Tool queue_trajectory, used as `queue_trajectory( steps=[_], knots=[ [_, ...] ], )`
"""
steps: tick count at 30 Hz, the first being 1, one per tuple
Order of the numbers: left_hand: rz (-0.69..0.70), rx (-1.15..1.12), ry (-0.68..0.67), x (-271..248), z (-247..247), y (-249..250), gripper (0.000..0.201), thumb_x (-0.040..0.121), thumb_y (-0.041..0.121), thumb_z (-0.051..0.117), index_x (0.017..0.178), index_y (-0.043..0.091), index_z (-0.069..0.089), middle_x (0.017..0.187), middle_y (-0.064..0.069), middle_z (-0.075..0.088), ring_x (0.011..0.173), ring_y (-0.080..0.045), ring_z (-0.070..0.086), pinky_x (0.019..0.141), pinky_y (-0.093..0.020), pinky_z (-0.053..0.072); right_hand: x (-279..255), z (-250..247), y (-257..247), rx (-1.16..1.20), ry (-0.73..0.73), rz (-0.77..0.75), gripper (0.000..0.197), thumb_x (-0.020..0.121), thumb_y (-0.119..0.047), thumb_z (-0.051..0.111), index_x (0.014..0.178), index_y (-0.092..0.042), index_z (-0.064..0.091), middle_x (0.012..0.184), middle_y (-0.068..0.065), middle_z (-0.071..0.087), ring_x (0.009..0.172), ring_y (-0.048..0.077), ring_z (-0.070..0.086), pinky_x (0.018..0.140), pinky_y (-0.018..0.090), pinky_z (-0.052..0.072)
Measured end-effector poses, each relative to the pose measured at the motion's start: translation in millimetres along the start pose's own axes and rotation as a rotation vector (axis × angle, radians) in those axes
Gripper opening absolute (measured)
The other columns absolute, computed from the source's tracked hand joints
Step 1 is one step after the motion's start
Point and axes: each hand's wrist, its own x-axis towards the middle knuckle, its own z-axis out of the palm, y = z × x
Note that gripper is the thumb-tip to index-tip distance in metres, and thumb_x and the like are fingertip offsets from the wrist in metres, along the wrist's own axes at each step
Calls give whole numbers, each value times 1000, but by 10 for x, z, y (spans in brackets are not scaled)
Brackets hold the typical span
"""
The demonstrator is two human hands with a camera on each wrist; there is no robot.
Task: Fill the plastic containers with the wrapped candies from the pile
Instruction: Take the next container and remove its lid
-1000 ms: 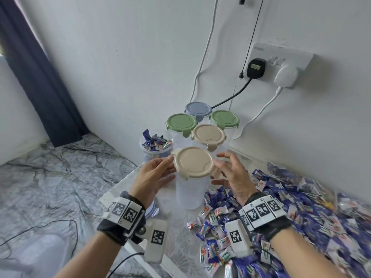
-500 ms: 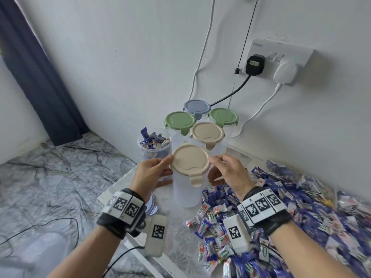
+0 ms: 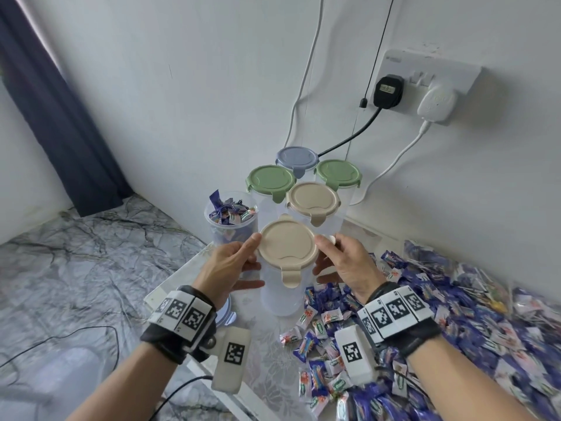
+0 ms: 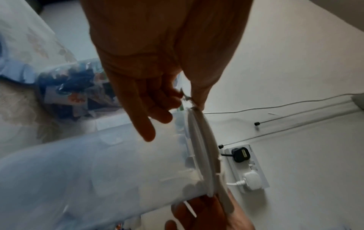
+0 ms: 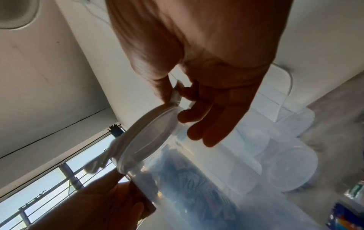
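Note:
A clear plastic container (image 3: 283,294) with a beige lid (image 3: 287,247) stands on the table in front of me, one lid tab facing me. My left hand (image 3: 243,262) grips its left side, thumb on the lid rim and fingers round the body. My right hand (image 3: 329,259) pinches the tab on the lid's right side, shown closely in the right wrist view, where the lid (image 5: 145,133) tops the container (image 5: 197,179). The left wrist view shows the lid (image 4: 202,147) edge-on. An open container (image 3: 232,217) full of candies stands at the back left. The candy pile (image 3: 440,314) spreads to the right.
Behind stand several lidded containers: two green (image 3: 271,179), one blue (image 3: 297,158), one beige (image 3: 312,199). A loose blue lid (image 3: 226,311) lies under my left wrist. Wall sockets with plugs (image 3: 388,91) and cables hang above. The table's left edge (image 3: 170,278) drops to a marbled floor.
The beige-lidded container has been turned so that a lid tab faces me. Both hands have closed in from beside it onto the lid rim and body.

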Motion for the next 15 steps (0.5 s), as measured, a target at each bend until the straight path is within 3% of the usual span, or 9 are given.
queue_trajectory(
  steps=[4, 8, 15],
  knots=[
    [74, 80, 50, 10, 4, 83, 31, 93, 36, 63, 88, 7, 54, 76, -7, 55, 63, -12, 62, 62, -41, 62, 16, -4, -33, -94, 53, -78, 40, 92, -38, 62, 92, 1, 54, 69, 8, 59, 58, 21, 58, 61, 40, 54],
    [169, 239, 99, -21, -42, 162, 31, 93, 37, 62, 84, 8, 54, 64, -2, 55, 54, -12, 55, 49, -29, 54, -24, -32, -32, -131, 123, -131, 37, 92, -35, 64, 89, 2, 60, 58, 3, 53, 50, 18, 47, 50, 30, 43],
    [353, 206, 21, -283, -218, 380, 19, 99, 22, 55, 91, 6, 63, 63, 0, 57, 52, -11, 52, 48, -23, 50, -229, -34, -244, 39, 157, -232, 15, 94, -20, 62, 92, -6, 68, 57, 7, 55, 48, 21, 50, 50, 30, 48]
  ],
)
